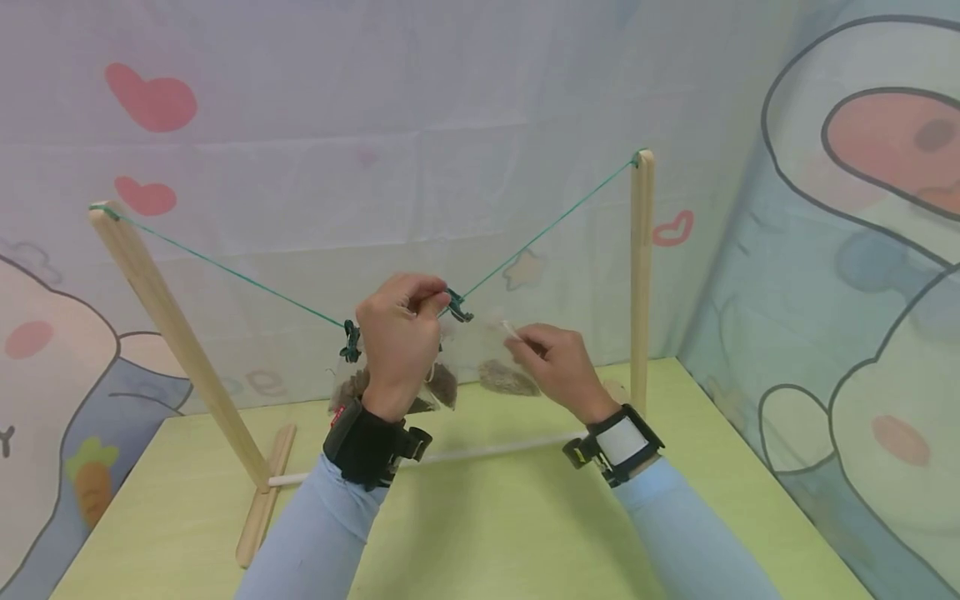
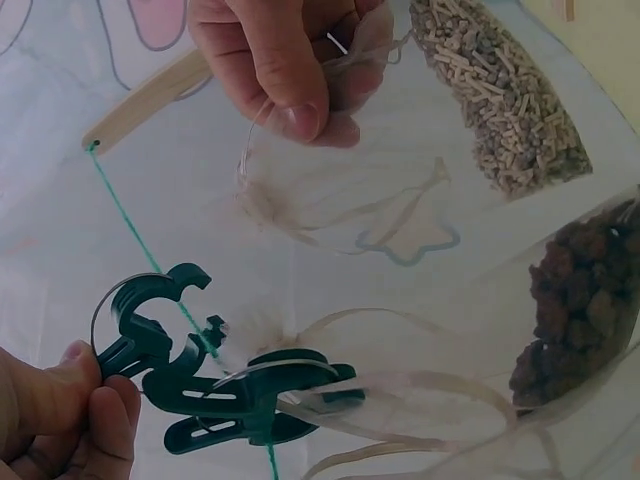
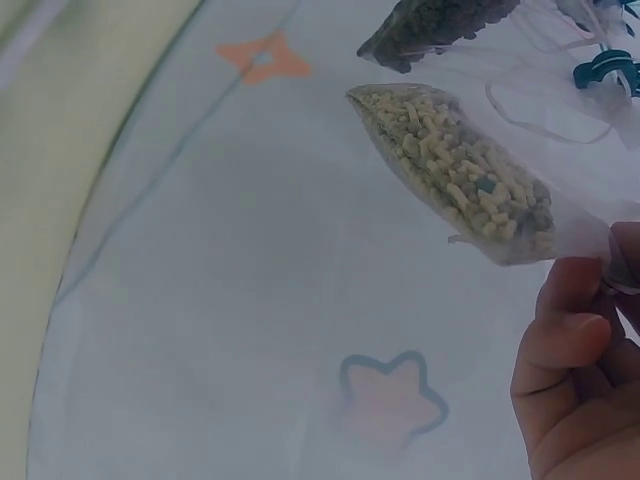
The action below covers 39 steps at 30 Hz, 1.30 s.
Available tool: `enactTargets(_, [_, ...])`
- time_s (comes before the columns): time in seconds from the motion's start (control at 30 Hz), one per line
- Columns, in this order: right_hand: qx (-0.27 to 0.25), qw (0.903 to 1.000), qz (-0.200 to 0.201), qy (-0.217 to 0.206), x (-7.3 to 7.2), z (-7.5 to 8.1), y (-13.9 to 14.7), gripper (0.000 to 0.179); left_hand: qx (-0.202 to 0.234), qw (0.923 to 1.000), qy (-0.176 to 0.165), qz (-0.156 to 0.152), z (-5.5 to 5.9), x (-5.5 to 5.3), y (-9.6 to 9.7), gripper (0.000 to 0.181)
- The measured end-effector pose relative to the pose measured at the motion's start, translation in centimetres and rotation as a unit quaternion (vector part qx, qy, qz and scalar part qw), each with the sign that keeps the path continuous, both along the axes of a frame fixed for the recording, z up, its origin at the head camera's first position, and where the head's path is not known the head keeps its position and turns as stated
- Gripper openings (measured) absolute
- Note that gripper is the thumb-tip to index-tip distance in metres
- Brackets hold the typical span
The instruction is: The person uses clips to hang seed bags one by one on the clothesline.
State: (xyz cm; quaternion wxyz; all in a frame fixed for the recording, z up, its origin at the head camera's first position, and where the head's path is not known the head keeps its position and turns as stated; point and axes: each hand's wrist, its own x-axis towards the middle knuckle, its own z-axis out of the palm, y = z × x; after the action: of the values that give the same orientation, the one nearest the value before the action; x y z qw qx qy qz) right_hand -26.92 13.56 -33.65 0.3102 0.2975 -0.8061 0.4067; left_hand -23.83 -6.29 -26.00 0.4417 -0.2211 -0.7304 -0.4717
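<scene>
My left hand (image 1: 397,337) pinches a dark green plastic clip (image 2: 135,320) by its handles, close beside the green string (image 2: 135,230). A second green clip (image 2: 265,395) is on the string and grips the top of a clear bag with dark brown lumps (image 2: 580,300). To the right, my right hand (image 1: 558,362) pinches the gathered top of a clear drawstring bag of pale pellets (image 3: 460,175), which hangs below the fingers. Farther left on the string sits another green clip (image 1: 351,342), with a bag of brownish contents (image 1: 348,390) under it, partly hidden by my left hand.
Two wooden posts, left (image 1: 172,325) and right (image 1: 641,275), hold up the sagging string. A white rod (image 1: 487,452) runs between their bases on the yellow-green table (image 1: 487,533). A printed cloth (image 1: 315,100) hangs close behind.
</scene>
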Motion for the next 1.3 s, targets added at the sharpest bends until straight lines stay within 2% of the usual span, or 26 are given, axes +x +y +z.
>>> enactTargets(0.23, [0.002,1.0000,-0.002,0.004,-0.4,0.6,-0.7,0.017,0.002,0.9994,-0.033,-0.012,-0.5,-0.2,0.1,0.007])
enactTargets(0.37, [-0.010,0.9999,0.011,0.008,-0.7,1.2,-1.2,0.017,-0.005,0.9989,-0.046,-0.010,-0.7,-0.3,0.2,0.007])
enactTargets(0.57, [-0.026,0.9991,0.032,0.007,-0.8,1.8,-1.9,0.017,-0.022,0.9981,-0.056,-0.009,-0.7,-0.4,0.4,0.008])
enactTargets(0.73, [-0.020,0.9994,0.028,-0.007,-0.8,1.8,-2.1,0.019,-0.047,0.9968,-0.065,-0.005,-0.6,-0.3,0.6,0.013])
enactTargets(0.93, [-0.014,0.9994,0.021,-0.022,-0.9,1.5,-1.9,0.023,-0.071,0.9898,-0.122,-0.020,-0.8,0.3,0.5,0.034])
enactTargets(1.03, [-0.016,0.9991,0.026,-0.030,-0.9,1.4,-1.8,0.023,-0.081,0.9862,-0.142,-0.029,-0.8,0.5,0.5,0.038])
enactTargets(1.1, [-0.016,0.9987,0.030,-0.039,-0.9,1.3,-1.7,0.023,-0.090,0.9856,-0.139,-0.035,-1.1,0.4,0.3,0.040])
enactTargets(1.2, [-0.011,0.9979,0.035,-0.053,-0.8,1.2,-1.5,0.022,-0.107,0.9829,-0.146,-0.033,-1.0,1.0,0.1,0.042])
enactTargets(1.3, [0.002,0.9976,0.038,-0.058,-0.8,0.9,-1.2,0.020,-0.138,0.9808,-0.137,-0.014,-0.9,1.9,-0.3,0.042])
